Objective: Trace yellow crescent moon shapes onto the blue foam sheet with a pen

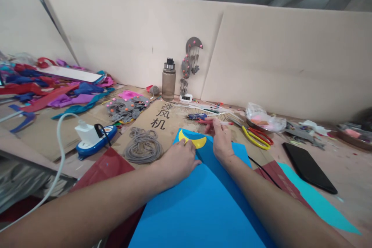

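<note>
A large blue foam sheet (200, 205) lies in front of me on the table. A yellow crescent cutout (195, 140) rests near its far corner. My left hand (177, 161) lies on the sheet with its fingers curled, the fingertips touching the crescent's near edge. My right hand (221, 139) is beyond the crescent, with its fingers pinched on a thin pink stick (207, 122) that lies by a blue glue gun (197, 116).
Yellow-handled scissors (255, 136) and a black phone (309, 167) lie to the right. A grey cord coil (143, 146), a power strip with a white charger (94, 139), grey felt pieces (126, 108) and coloured scraps (43, 89) are on the left. A bottle (169, 79) stands at the back wall.
</note>
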`<state>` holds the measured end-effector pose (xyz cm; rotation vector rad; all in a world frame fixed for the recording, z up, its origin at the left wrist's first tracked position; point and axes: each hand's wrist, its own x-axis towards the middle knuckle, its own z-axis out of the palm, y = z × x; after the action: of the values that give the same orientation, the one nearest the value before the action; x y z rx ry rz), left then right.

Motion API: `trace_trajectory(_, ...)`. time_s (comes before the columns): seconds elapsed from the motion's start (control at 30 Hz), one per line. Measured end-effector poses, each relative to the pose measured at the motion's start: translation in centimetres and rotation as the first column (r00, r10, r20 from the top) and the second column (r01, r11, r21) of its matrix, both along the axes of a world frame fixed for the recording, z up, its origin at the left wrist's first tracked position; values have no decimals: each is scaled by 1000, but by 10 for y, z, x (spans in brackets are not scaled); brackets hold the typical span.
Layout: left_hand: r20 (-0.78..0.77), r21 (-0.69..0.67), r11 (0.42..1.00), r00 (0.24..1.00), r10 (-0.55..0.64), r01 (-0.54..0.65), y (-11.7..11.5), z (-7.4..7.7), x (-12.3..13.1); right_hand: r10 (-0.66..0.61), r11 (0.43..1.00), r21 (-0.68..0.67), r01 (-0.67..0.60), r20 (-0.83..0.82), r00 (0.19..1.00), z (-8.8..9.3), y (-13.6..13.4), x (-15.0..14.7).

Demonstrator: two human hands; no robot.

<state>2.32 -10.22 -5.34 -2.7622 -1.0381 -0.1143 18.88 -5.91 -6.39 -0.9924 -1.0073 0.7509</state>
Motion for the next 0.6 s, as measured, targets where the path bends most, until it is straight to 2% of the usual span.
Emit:
trace_trajectory(0.17, -12, -56, 997, 999, 47, -47, -2, 9, -1, 29, 997, -68, -32, -41, 999, -1, 2, 9)
trace_trajectory(0.37, 10, -78, 996, 999, 36, -35, 2, 7, -1, 88, 985, -153, -81, 38, 995, -11, 5, 8)
trace_trajectory(0.6, 99, -46, 999, 995, 20, -16, 11, 9, -3, -19, 996, -88, 32, 144, 989, 1, 4, 10)
